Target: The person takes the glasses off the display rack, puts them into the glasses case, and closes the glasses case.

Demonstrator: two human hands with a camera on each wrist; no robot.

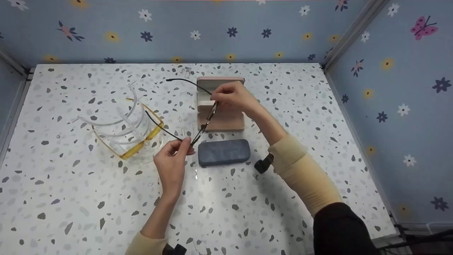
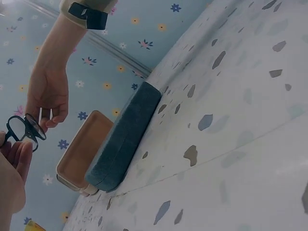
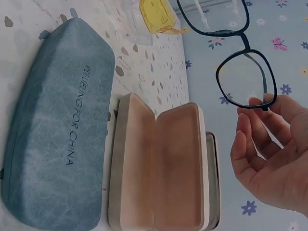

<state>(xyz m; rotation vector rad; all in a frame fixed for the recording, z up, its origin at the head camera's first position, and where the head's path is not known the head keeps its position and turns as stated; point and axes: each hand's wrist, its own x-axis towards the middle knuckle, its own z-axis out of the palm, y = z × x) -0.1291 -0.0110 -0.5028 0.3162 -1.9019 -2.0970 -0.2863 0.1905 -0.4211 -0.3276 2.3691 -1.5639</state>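
Note:
Black-framed eyeglasses [image 1: 208,118] are held up above the table between both hands, their temples unfolded toward the left. My left hand [image 1: 174,159] pinches the near end of the frame by thumb and fingers. At the far end, my right hand [image 1: 235,97] pinches the corner where the temple meets the lens rim; that grip also shows in the right wrist view, the right hand [image 3: 274,149] on the rim. Below the glasses lies a closed blue glasses case [image 1: 224,152] with lettering on its side. An open tan-lined glasses case [image 1: 226,121] stands just behind it.
Beyond the tan-lined case is another pinkish, pale-lined case part [image 1: 220,82]. To the left lie yellow-framed glasses [image 1: 153,132] among clear plastic eyewear [image 1: 109,124]. Patterned walls border the speckled table [image 1: 88,202] at the back and right.

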